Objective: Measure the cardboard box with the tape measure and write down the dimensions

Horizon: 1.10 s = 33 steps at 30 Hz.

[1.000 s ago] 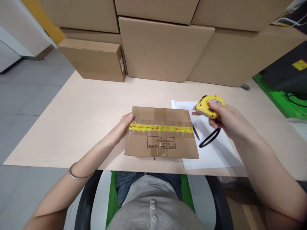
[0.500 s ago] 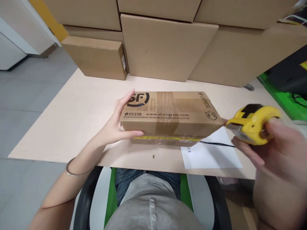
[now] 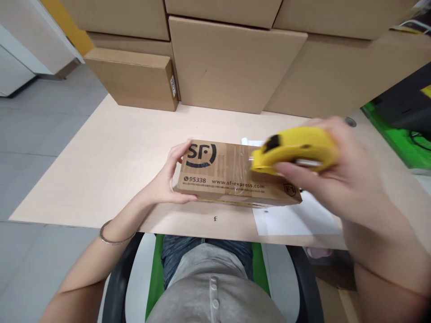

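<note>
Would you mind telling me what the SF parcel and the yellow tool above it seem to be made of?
The parcel looks like matte brown corrugated cardboard, with glossy clear tape glinting across its top. The tape measure appears to be smooth yellow plastic, though motion blur leaves this uncertain.

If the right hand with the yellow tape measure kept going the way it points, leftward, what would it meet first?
Probably the SF parcel: the right hand holds the tape measure over its right end. Height above it is unclear; farther on is the left hand.

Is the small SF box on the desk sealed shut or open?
Shut. The SF box has clear tape across its printed face and no raised flap; the left hand grips its end.
</note>
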Motion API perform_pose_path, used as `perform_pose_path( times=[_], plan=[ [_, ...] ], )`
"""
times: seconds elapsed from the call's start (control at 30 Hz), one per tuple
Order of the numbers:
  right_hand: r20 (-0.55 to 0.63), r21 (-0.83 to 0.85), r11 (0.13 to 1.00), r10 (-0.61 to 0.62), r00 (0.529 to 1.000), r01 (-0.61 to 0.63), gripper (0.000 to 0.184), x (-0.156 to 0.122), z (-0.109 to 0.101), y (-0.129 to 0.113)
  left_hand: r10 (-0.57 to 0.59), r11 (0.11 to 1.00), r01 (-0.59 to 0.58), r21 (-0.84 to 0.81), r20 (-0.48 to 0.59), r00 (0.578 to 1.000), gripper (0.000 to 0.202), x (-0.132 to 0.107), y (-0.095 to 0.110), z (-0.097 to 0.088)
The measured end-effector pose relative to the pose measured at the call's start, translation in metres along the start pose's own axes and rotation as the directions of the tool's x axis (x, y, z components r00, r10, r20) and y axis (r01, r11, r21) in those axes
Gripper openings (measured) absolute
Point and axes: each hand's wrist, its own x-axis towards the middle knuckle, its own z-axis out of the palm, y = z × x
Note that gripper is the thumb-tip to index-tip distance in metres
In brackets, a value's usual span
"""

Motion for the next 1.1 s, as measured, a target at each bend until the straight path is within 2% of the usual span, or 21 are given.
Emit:
perform_pose_path(
  times=[0.1, 0.17, 0.3, 0.43, 0.53, 0.6, 0.73, 0.9, 1.0, 1.1],
  plan=[
    [0.182, 0.029, 0.979, -0.205, 0.962, 0.204, 0.035, 0.044, 0.032, -0.016, -0.043, 0.997, 0.040, -0.070, -0.043, 0.998, 0.147, -0.004, -0.008, 0.005],
    [0.268, 0.043, 0.968, -0.250, 0.930, 0.248, 0.037, 0.066, 0.051, -0.023, -0.054, 0.995, 0.050, -0.082, -0.046, 0.997, 0.148, -0.009, -0.014, 0.007],
    [0.393, 0.116, 0.960, -0.281, 0.876, 0.256, 0.038, 0.088, 0.077, -0.028, -0.097, 0.993, 0.090, -0.078, -0.085, 0.992, 0.144, -0.020, -0.023, 0.009],
    [0.446, 0.130, 0.966, -0.257, 0.857, 0.222, 0.035, 0.091, 0.084, -0.028, -0.065, 0.996, 0.060, -0.059, -0.085, 0.994, 0.143, -0.023, -0.025, 0.013],
    [0.428, 0.104, 0.977, -0.211, 0.879, 0.185, 0.033, 0.083, 0.073, -0.022, 0.008, 0.999, -0.012, -0.042, -0.081, 0.997, 0.141, -0.018, -0.022, 0.015],
    [0.374, 0.080, 0.986, -0.169, 0.912, 0.149, 0.034, 0.073, 0.058, -0.012, 0.068, 0.998, -0.069, -0.005, -0.094, 0.993, 0.133, -0.014, -0.021, 0.014],
    [0.269, 0.029, 0.997, -0.071, 0.961, 0.066, 0.033, 0.040, 0.012, 0.024, 0.135, 0.990, -0.130, 0.051, -0.117, 0.984, 0.117, -0.009, -0.019, 0.011],
    [0.123, 0.003, 0.999, -0.042, 0.991, 0.042, 0.032, -0.001, -0.043, 0.073, 0.140, 0.988, -0.131, 0.080, -0.130, 0.982, 0.118, -0.007, -0.018, 0.011],
    [0.079, 0.048, 0.999, -0.002, 0.997, -0.002, 0.031, -0.012, -0.057, 0.090, 0.164, 0.985, -0.153, 0.084, -0.146, 0.976, 0.117, -0.005, -0.018, 0.011],
    [0.067, 0.081, 0.996, 0.043, 0.997, -0.048, 0.031, -0.017, -0.058, 0.098, 0.210, 0.975, -0.196, 0.103, -0.143, 0.967, 0.115, -0.004, -0.019, 0.011]
  ],
)
